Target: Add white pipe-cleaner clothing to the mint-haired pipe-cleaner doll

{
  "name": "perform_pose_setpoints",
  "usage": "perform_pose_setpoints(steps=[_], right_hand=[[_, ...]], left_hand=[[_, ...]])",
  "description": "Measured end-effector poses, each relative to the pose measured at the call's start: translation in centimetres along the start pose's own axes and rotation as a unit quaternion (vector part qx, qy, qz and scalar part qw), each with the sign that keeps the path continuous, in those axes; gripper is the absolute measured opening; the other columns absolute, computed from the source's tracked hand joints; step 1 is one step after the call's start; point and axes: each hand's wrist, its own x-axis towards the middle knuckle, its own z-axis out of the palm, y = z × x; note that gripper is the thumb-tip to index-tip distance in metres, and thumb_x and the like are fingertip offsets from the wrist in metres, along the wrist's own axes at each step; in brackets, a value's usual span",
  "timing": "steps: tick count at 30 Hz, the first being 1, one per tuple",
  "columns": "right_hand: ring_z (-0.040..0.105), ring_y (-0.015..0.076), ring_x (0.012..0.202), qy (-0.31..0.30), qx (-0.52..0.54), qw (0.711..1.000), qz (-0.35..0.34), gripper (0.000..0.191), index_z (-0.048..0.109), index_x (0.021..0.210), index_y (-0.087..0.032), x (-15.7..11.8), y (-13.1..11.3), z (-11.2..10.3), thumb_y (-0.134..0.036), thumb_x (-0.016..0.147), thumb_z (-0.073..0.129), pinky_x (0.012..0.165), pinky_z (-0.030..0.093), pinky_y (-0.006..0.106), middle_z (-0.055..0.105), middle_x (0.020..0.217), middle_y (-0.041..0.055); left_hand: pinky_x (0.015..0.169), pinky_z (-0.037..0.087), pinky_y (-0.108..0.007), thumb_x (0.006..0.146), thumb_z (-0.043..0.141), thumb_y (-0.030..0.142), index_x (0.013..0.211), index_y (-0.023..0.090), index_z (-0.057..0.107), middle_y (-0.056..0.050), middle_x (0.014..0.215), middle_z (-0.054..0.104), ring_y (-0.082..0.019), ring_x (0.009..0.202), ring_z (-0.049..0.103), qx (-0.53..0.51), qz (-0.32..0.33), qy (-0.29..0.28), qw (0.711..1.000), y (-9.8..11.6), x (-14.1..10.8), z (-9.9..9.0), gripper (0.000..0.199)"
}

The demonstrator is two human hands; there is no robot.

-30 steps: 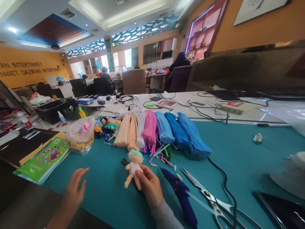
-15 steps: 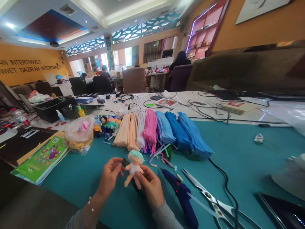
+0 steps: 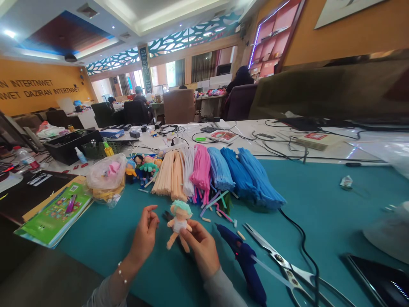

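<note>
My right hand point(image 3: 204, 247) pinches a small doll point(image 3: 180, 226) at its body, between thumb and fingers. The doll has mint-green hair, a white top and peach arms and legs, made of fuzzy pipe-cleaner-like material. To the left, apart from the doll, my left hand point(image 3: 147, 230) has loosely bent fingers with nothing visible in them. Partly hidden behind the doll lies a dark tool point(image 3: 167, 216) whose kind I cannot make out. Right of my right hand, a blue glue gun point(image 3: 244, 260) with a clear stick lies beside large scissors point(image 3: 279, 260).
Bundles of pipe cleaners in peach, white, pink point(image 3: 201, 168) and blue point(image 3: 258, 179) lie behind my hands, with cut scraps in front. Small dolls point(image 3: 145, 166), a plastic bag point(image 3: 107, 175) and a green book point(image 3: 53, 213) are at left. A black cord point(image 3: 302, 238) crosses the scissors.
My left hand has drawn away from the doll to the left, and its fingers have loosened. The right hand keeps the doll in nearly the same place.
</note>
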Motion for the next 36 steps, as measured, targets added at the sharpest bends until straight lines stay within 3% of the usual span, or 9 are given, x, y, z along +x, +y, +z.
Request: perform_pose_setpoints(steps=[3, 6, 9, 13, 23, 30, 36], right_hand=[[0.064, 0.0246, 0.074, -0.001, 0.008, 1.000, 0.001, 0.044, 0.069, 0.079, -0.019, -0.1, 0.0, 0.1, -0.055, 0.055, 0.079, 0.068, 0.050, 0.034, 0.072, 0.078, 0.0061], [0.062, 0.0224, 0.069, -0.003, 0.010, 1.000, -0.002, 0.042, 0.068, 0.079, -0.020, -0.2, 0.0, 0.2, -0.053, 0.056, 0.079, 0.064, 0.049, 0.032, 0.071, 0.074, 0.0047], [0.063, 0.0232, 0.074, -0.009, 0.012, 1.000, -0.007, 0.042, 0.067, 0.081, -0.020, -0.2, 0.4, 0.4, -0.053, 0.057, 0.078, 0.070, 0.049, 0.034, 0.071, 0.079, 0.0056], [0.061, 0.0219, 0.072, -0.013, 0.000, 1.000, -0.016, 0.043, 0.066, 0.079, -0.019, -0.2, 0.9, 0.3, -0.053, 0.056, 0.079, 0.071, 0.048, 0.034, 0.069, 0.078, 0.0055], [0.061, 0.0208, 0.073, -0.030, 0.005, 0.999, -0.011, 0.044, 0.065, 0.090, -0.021, -0.5, 0.6, 0.3, -0.048, 0.058, 0.077, 0.069, 0.049, 0.033, 0.068, 0.081, 0.0042], [0.061, 0.0213, 0.070, -0.063, 0.017, 0.998, 0.010, 0.026, 0.067, 0.073, -0.019, 0.3, 0.5, -0.5, -0.044, 0.064, 0.065, 0.066, 0.047, 0.032, 0.068, 0.072, 0.0038], [0.058, 0.0181, 0.066, -0.085, 0.018, 0.996, 0.025, 0.028, 0.067, 0.076, -0.018, -0.1, -0.2, -0.5, -0.045, 0.068, 0.065, 0.062, 0.044, 0.028, 0.067, 0.069, 0.0016]], left_hand=[[0.078, 0.045, -0.031, 0.077, 0.060, 0.031, 0.106, 0.020, 0.055, -0.001, 0.082, 0.060, -0.016, 0.077, 0.059, -0.012, 0.000, 0.013, 1.000, 0.3, -0.2, 0.2, 0.031], [0.085, 0.045, -0.035, 0.075, 0.064, 0.031, 0.108, 0.020, 0.055, -0.005, 0.092, 0.064, -0.019, 0.089, 0.061, -0.082, -0.019, -0.034, 0.996, 0.8, -0.6, 0.6, 0.036], [0.084, 0.046, -0.035, 0.070, 0.070, 0.032, 0.108, 0.019, 0.055, -0.008, 0.096, 0.067, -0.022, 0.095, 0.062, -0.175, -0.035, -0.092, 0.980, 1.3, -1.1, 1.2, 0.043], [0.081, 0.048, -0.036, 0.062, 0.077, 0.032, 0.103, 0.018, 0.056, -0.009, 0.097, 0.070, -0.024, 0.094, 0.064, -0.240, -0.066, -0.124, 0.961, 1.9, -1.1, 2.2, 0.048], [0.075, 0.049, -0.032, 0.056, 0.080, 0.024, 0.090, 0.016, 0.059, -0.008, 0.090, 0.072, -0.021, 0.081, 0.067, -0.278, -0.117, -0.085, 0.950, 2.3, -0.6, 2.4, 0.041], [0.073, 0.050, -0.031, 0.054, 0.081, 0.024, 0.089, 0.016, 0.060, -0.008, 0.091, 0.071, -0.021, 0.081, 0.067, -0.308, -0.150, -0.079, 0.936, 2.8, -0.7, 2.6, 0.042], [0.073, 0.051, -0.033, 0.052, 0.083, 0.026, 0.088, 0.016, 0.060, -0.006, 0.086, 0.072, -0.021, 0.077, 0.067, -0.316, -0.163, -0.068, 0.932, 2.9, -0.7, 2.6, 0.044]])
